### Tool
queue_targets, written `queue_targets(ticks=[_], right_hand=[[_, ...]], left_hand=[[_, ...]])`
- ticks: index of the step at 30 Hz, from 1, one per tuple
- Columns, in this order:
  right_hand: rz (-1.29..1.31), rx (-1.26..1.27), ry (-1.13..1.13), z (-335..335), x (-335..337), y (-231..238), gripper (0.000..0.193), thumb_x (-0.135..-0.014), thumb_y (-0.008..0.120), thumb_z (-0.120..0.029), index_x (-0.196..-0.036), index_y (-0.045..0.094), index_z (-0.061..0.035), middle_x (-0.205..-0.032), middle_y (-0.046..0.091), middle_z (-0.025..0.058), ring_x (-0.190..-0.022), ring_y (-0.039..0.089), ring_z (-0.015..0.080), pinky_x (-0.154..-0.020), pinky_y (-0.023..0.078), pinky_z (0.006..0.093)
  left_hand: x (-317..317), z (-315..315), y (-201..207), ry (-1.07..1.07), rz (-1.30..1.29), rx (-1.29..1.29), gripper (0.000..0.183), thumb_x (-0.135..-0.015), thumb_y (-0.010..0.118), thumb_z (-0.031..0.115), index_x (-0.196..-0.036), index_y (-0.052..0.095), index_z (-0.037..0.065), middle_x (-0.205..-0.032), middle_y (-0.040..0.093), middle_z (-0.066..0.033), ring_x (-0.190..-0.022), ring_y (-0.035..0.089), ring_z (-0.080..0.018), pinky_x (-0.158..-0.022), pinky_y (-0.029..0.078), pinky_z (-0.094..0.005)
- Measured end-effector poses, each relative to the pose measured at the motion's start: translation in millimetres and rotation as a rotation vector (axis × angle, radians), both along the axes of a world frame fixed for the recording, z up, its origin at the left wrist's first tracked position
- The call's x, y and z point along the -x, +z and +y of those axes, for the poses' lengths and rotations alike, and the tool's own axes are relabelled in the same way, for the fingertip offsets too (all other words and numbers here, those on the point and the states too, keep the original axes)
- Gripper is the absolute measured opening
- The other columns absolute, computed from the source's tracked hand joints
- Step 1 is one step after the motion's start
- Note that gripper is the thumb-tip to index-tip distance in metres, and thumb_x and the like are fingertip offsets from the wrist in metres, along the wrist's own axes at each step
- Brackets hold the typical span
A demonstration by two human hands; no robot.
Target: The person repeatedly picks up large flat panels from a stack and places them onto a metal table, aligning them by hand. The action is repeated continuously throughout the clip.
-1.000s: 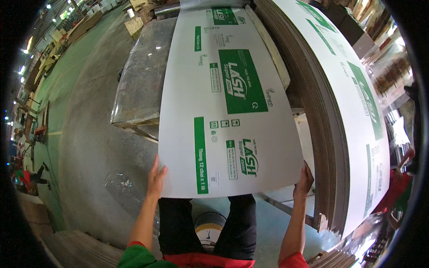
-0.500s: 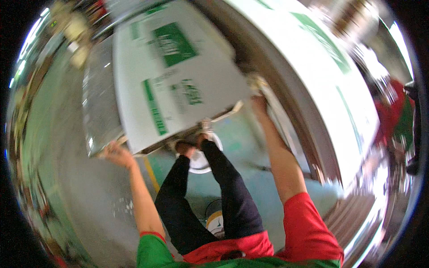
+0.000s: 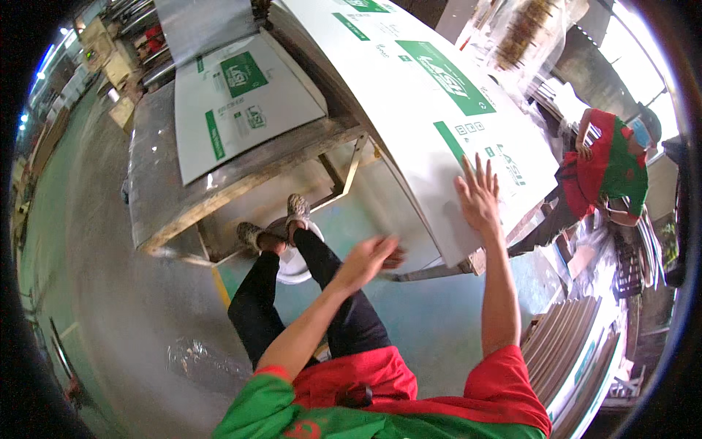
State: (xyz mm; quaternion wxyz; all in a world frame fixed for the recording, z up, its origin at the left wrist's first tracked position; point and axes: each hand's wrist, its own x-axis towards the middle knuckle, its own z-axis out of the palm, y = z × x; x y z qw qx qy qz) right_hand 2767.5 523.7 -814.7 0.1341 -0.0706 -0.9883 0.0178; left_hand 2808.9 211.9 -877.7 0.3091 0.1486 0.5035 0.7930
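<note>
My right hand (image 3: 479,196) lies flat on the near end of a large white cardboard sheet (image 3: 409,146) with green print, fingers spread. This sheet slants across the view on top of a stack. My left hand (image 3: 369,263) hangs in the air over my knee, short of that sheet's near edge. Its fingers are loosely bent and slightly blurred, with nothing seen in them. Another printed white sheet (image 3: 219,124) rests on the low metal-topped table (image 3: 248,154), apart from both hands.
A white bucket (image 3: 294,267) stands by my feet under the table. At the right, a co-worker in red and green (image 3: 607,157) bends near stacked sheets. More cardboard (image 3: 559,351) is piled at the lower right. Rollers of a machine (image 3: 139,22) lie at the far left.
My left hand has left the table's left corner and swung right. My right hand has moved from beside the table sheet onto the stacked sheet. The table sheet now lies farther from me.
</note>
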Motion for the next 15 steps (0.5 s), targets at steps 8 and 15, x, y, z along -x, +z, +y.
queue_targets(ticks=[8,15], right_hand=[[0.584,0.484,-0.651,109,-105,48,0.055,-0.092,0.067,-0.042,-0.127,0.057,-0.0011,-0.125,0.057,0.0180,-0.119,0.050,0.0343,-0.105,0.038,0.0441],[0.987,1.423,-0.315,219,-254,43,0.056,-0.091,0.064,-0.036,-0.129,0.055,0.0035,-0.128,0.056,0.0171,-0.110,0.059,0.0342,-0.088,0.053,0.0476]], left_hand=[[-70,115,121,0.378,0.098,0.344,0.033,-0.085,0.068,0.025,-0.096,0.070,-0.006,-0.083,0.070,-0.0134,-0.073,0.063,-0.0175,-0.066,0.050,-0.0355],[-196,-38,193,0.470,0.142,0.089,0.041,-0.087,0.068,0.024,-0.110,0.064,-0.010,-0.095,0.068,-0.0128,-0.087,0.065,-0.0167,-0.078,0.052,-0.0328]])
